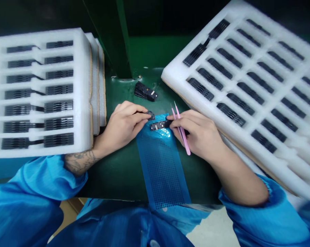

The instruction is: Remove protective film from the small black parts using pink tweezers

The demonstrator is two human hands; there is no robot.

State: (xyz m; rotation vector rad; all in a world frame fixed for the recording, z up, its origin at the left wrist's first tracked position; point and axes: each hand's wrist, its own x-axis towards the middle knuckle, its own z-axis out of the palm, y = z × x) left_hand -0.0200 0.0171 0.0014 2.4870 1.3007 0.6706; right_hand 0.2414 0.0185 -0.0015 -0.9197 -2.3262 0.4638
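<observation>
My left hand (128, 120) pinches a small dark part (151, 115) between thumb and fingers. My right hand (198, 132) grips a slim black part (160, 125) by its right end; small pale and metallic spots show on its face. Tucked between the fingers of that same hand is a pair of pink tweezers (181, 132), tips pointing away from me. Both parts are over the top end of a blue perforated sheet (161, 164). Just beyond my hands lies a fanned pile of similar black parts (145, 91).
White foam trays (85, 92) are stacked at the left, their slots filled with black parts. A larger foam tray (178, 68) rests at the right, several of its lower slots bare. The green table (114, 175) has an upright green post (119, 41) behind.
</observation>
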